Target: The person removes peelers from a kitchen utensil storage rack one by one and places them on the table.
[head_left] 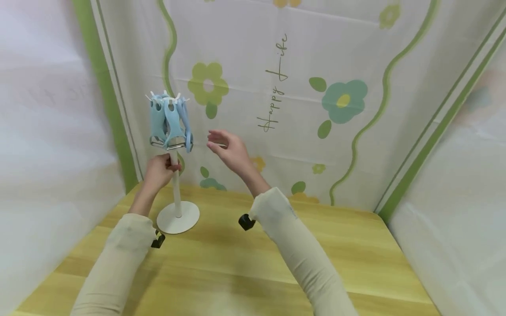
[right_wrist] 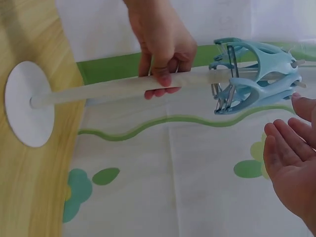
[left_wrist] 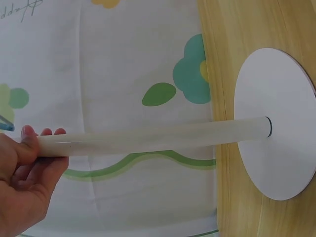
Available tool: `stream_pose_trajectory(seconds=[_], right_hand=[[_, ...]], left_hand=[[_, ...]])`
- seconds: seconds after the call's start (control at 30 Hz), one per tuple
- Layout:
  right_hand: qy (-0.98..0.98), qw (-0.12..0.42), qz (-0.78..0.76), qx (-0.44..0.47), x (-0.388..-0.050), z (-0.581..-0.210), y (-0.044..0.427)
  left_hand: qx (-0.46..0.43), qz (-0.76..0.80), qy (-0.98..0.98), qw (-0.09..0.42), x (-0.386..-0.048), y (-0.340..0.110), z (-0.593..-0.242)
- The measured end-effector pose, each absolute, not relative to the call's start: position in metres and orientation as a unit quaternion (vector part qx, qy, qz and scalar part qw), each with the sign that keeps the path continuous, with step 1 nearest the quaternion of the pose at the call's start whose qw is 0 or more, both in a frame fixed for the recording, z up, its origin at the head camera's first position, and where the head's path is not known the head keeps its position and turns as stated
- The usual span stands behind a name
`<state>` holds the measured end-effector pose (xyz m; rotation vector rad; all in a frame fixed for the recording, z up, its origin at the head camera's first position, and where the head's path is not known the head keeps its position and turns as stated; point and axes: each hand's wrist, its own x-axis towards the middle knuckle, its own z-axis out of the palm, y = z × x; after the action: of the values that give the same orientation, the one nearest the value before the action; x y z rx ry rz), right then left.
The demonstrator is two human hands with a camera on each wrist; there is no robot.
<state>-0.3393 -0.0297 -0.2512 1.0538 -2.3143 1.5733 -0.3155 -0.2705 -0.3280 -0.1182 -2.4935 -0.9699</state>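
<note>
A white stand point(head_left: 178, 217) with a round base and an upright pole rises at the left of the table. Several light blue peelers point(head_left: 174, 120) hang by their handle holes from white hooks at its top, metal blades downward. My left hand point(head_left: 159, 172) grips the pole just below the peelers; the left wrist view shows thumb and fingers round the white pole point(left_wrist: 143, 139). To the right of the peelers, my right hand point(head_left: 232, 151) is raised with nothing in it. In the right wrist view, its fingers point(right_wrist: 284, 148) are slightly bent, close to the peelers' hook end.
The wooden table point(head_left: 221, 263) stretches across the front. Behind it hangs a white curtain point(head_left: 292, 145) with printed flowers, and more white fabric stands at the left and right. A black wrist camera point(head_left: 247, 222) juts from the right sleeve.
</note>
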Motion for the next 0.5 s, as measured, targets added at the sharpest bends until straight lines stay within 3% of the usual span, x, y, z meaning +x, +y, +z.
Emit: stream_pose_trajectory(seconds=[0.5], right_hand=[[-0.781,0.010,0.537,0.320,-0.358,-0.221,-0.085]], left_hand=[[-0.050,-0.354,-0.908,0.221,-0.321,-0.275,-0.330]])
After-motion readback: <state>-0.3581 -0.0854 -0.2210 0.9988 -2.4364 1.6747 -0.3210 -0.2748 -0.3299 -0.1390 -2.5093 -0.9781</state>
